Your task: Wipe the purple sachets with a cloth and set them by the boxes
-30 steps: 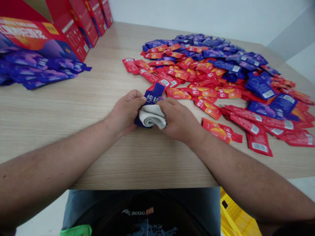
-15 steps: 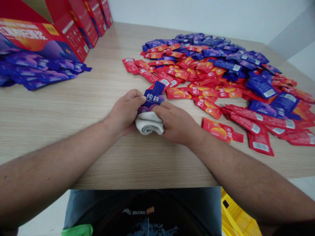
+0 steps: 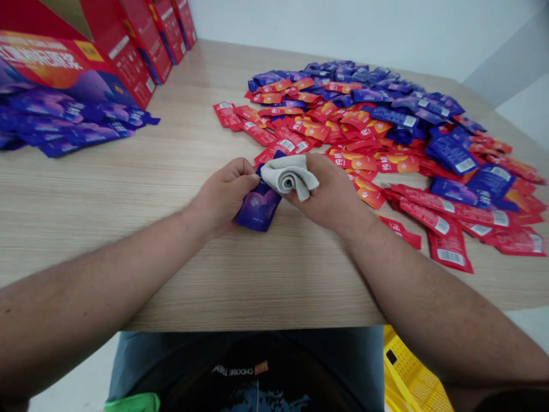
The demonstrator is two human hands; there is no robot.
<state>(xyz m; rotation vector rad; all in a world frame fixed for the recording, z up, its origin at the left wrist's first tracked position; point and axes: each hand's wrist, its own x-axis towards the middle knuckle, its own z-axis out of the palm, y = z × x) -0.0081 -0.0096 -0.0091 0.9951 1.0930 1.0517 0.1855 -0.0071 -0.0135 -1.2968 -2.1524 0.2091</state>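
Over the table's middle, my left hand (image 3: 229, 194) grips a blue-purple pouch (image 3: 259, 209) by its left edge, the thumb lying on the front. My right hand (image 3: 332, 191) is closed around a rolled white cloth (image 3: 289, 178). The cloth rests against the upper part of the pouch and hides most of its lettering. Just beyond my hands lies a wide heap of red pouches (image 3: 311, 127) and blue pouches (image 3: 394, 114).
At the left, red cartons (image 3: 137, 80) stand in a row, with blue pouches (image 3: 77, 123) stacked before the nearest. A yellow basket (image 3: 414, 372) sits below the wooden table's (image 3: 266, 286) front edge at right. A pale wall rises behind.
My right hand has moved the cloth from the pouch's lower end up to its top, uncovering the lower part. My left hand stays nearly in place on the pouch.
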